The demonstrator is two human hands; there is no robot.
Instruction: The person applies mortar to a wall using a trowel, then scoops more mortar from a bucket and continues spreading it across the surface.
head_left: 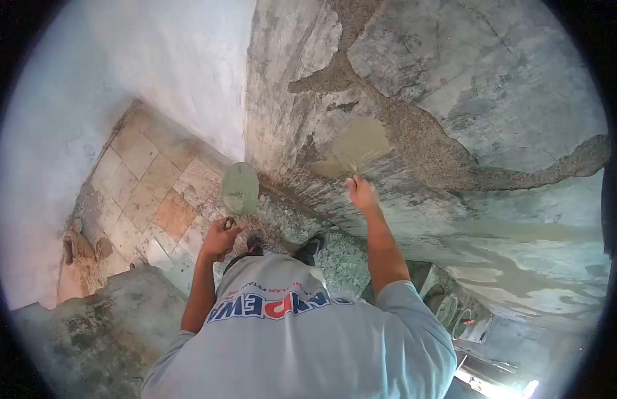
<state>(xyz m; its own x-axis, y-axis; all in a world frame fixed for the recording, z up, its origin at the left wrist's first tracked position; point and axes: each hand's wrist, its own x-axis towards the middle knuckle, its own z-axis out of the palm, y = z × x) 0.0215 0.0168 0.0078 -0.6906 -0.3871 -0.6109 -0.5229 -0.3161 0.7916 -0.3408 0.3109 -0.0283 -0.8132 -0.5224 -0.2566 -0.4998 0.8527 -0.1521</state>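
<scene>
One hawk [240,189] w/ wet mortar: prob. heavy, sloppy; left hand [218,238] clenched on handle beneath. Right hand [361,193] at wall [454,86], grip unclear.

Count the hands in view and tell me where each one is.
2. The left hand grips the handle of a mortar-loaded trowel over the tiled floor; the right hand is at the wall, just below a wet plaster patch. None seems hidden.
</scene>
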